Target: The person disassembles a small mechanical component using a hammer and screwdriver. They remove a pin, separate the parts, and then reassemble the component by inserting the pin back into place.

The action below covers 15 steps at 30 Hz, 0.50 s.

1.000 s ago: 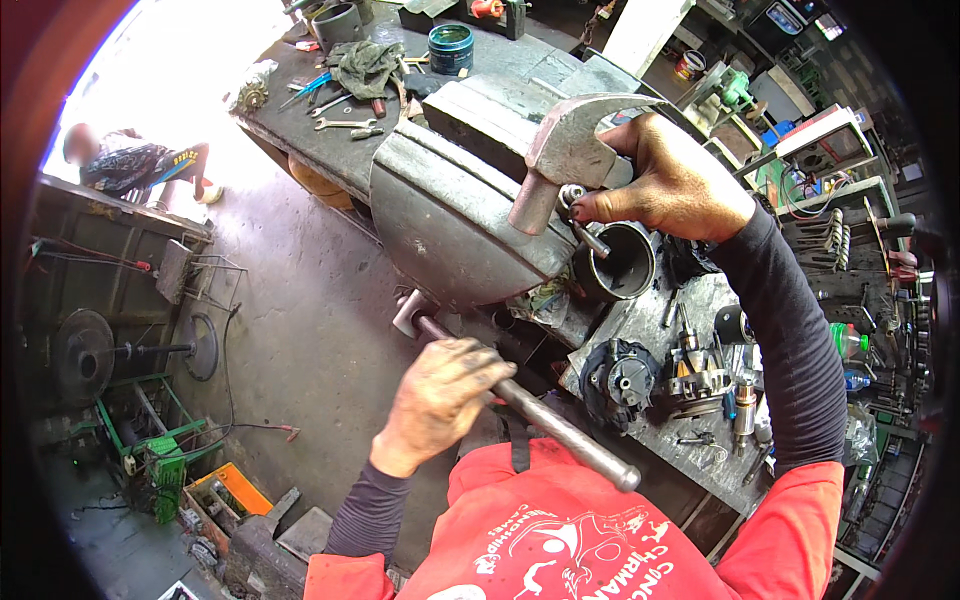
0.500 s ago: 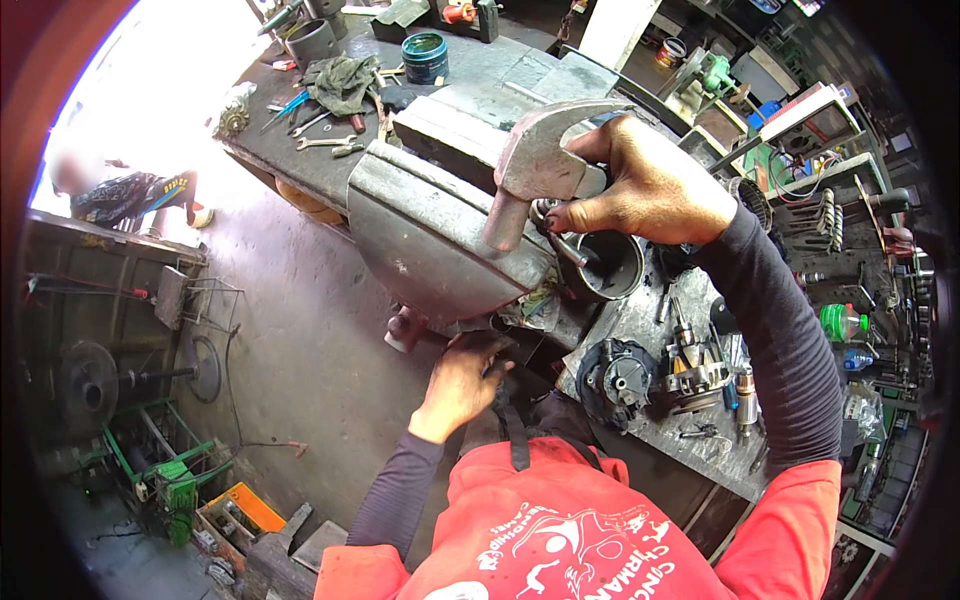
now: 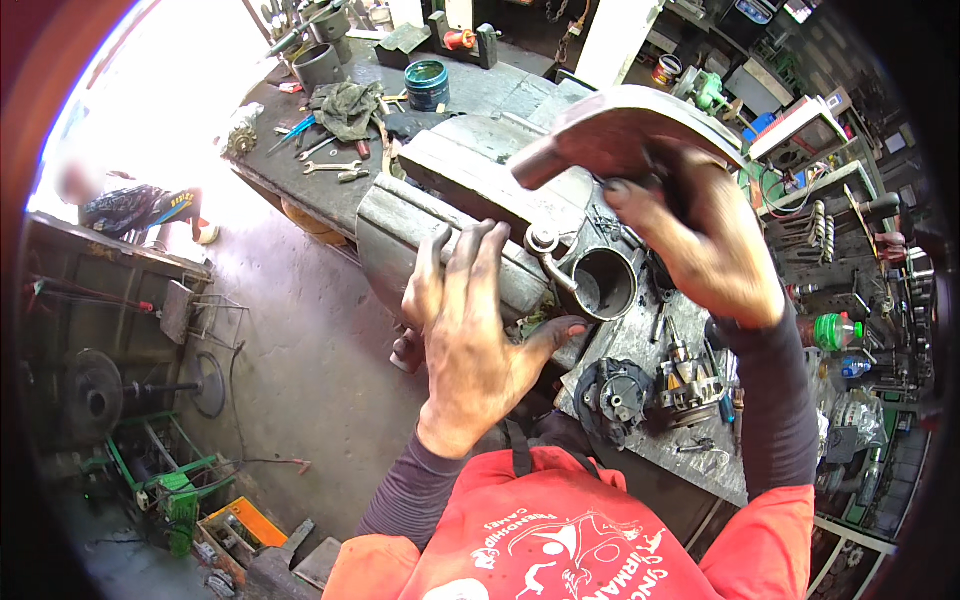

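Note:
My right hand (image 3: 700, 230) grips a curved metal casting (image 3: 630, 125) with a round stub, holding it above the right side of a large grey bench vise (image 3: 440, 225). The casting's lower side looks brown and worn. My left hand (image 3: 475, 325) is open, fingers spread over the vise's near jaw; whether it touches the metal I cannot tell. To the right of these fingers is a dark hollow cylinder (image 3: 605, 283), with a ring-ended metal piece (image 3: 542, 240) beside its rim. The vise's handle end (image 3: 405, 350) shows partly behind my left hand.
On the bench behind lie wrenches (image 3: 330, 166), a dirty rag (image 3: 345, 108) and a blue-green tub (image 3: 427, 85). Disassembled motor parts (image 3: 690, 385) and a black round assembly (image 3: 612, 400) rest at right. A person (image 3: 135, 205) sits far left.
My left hand has risen from below the vise's near jaw to over it, fingers now spread. My right hand has moved the casting to the right and turned it, away from the ring-ended piece.

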Motion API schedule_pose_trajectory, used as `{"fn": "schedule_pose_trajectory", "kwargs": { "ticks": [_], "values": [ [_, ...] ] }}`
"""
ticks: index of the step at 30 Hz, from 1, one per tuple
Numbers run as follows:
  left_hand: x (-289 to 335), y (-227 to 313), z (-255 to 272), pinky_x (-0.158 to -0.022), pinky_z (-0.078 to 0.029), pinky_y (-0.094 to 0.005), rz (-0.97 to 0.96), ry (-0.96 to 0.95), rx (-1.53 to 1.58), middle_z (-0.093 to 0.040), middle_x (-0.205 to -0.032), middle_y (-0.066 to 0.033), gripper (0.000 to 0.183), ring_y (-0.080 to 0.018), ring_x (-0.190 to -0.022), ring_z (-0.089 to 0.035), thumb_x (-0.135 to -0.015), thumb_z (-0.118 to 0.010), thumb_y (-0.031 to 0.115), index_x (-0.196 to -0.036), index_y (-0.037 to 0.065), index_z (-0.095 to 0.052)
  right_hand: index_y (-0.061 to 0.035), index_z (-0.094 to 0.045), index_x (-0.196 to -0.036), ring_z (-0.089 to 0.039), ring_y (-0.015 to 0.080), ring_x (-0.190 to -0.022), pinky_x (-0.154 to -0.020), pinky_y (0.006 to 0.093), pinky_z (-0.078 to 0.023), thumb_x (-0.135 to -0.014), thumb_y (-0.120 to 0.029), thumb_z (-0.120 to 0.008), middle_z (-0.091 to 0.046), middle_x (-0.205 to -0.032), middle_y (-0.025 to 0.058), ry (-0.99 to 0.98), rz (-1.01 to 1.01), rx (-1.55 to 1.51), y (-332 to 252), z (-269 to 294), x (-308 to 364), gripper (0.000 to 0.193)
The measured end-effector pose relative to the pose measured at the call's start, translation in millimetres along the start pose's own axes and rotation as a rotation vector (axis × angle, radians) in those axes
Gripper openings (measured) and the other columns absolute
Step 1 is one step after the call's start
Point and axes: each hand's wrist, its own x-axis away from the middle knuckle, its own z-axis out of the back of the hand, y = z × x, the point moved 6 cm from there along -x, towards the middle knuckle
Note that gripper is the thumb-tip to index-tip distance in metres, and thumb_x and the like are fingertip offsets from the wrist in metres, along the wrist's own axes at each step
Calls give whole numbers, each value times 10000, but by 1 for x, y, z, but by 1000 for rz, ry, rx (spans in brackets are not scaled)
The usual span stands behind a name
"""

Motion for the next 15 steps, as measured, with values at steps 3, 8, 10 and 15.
{"fn": "schedule_pose_trajectory", "kwargs": {
  "ticks": [3,8,10,15],
  "values": [
    [-10,0,-11,-1162,-241,-603,1,-65,-65,-512,-1456,-186,992,-469,-1435,-350,-689,-888,554,-1448,34,-517,48,-674,-978,-661,423,-811,-760,460,-527,-938,-192,-740,-668,-900,237,33,176,438,-29,12,27,252],
    [-15,0,-20,-1148,-259,-588,22,34,-99,-575,-1398,-138,858,-430,-1417,-395,-619,-931,537,-1288,67,-669,-23,-658,-1287,-686,414,-1051,-929,427,-544,-918,-57,-716,-694,-1220,207,-63,250,395,-33,-4,42,376],
    [-13,0,-22,-1133,-265,-584,4,37,-107,-562,-1404,-131,832,-416,-1415,-389,-678,-895,526,-1322,65,-639,-10,-674,-1250,-690,429,-1011,-888,439,-558,-915,-59,-706,-715,-1166,210,-98,159,415,-25,-10,42,340],
    [-11,-3,-25,-1126,-276,-565,-24,96,-143,-581,-1380,-111,730,-385,-1384,-423,-715,-865,407,-1325,78,-639,-64,-674,-1256,-715,387,-952,-801,428,-589,-925,-112,-696,-727,-1134,175,-75,209,432,-26,-14,37,334]
  ]
}}
